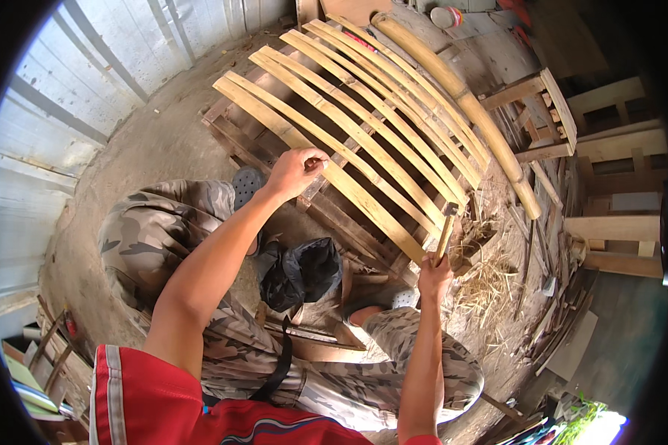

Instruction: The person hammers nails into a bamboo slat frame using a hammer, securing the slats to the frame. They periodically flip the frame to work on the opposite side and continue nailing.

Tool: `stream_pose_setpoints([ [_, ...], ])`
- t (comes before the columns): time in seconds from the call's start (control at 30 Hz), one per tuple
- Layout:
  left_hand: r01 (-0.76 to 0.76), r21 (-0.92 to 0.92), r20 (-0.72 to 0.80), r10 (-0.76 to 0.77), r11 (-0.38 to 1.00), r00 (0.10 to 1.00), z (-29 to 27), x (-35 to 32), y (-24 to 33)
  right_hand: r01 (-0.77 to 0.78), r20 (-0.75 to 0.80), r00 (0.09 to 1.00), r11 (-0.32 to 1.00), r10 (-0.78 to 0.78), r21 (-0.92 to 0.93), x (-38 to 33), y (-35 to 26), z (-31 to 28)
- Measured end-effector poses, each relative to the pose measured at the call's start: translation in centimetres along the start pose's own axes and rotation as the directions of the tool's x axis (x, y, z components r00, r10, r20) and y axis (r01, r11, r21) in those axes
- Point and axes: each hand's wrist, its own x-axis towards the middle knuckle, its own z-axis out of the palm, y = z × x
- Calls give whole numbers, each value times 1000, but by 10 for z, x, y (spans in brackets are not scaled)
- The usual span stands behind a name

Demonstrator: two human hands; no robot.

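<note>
While hands (295,174) are at flat slats (364,200), hammer (444,241) gripped, jointed bamboo pole (465,98)

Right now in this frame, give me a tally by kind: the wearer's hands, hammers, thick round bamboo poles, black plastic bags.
Hands: 2 (left hand, right hand)
Hammer: 1
Thick bamboo pole: 1
Black plastic bag: 1
Total: 5
</note>
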Motion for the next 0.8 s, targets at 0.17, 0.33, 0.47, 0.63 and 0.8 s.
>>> stream_pose_setpoints([
  [0.17,-126,37,-60,128,991,990,10,1,-1,287,-224,918,939,-326,-190,-8,-4,9],
  [0.33,-260,131,-107,274,957,956,13,-1,-19,88,49,995,994,-91,63,-26,-81,-8],
  [0.47,-200,103,-127,213,974,969,16,0,-16,135,168,972,975,-165,178,-38,-121,-6],
  [0.63,-213,177,-131,237,961,963,15,0,-16,129,277,942,967,-189,221,-46,-163,14],
  [0.8,-232,142,-136,252,962,958,17,-1,-15,174,273,919,914,-284,365,-54,-182,29],
])
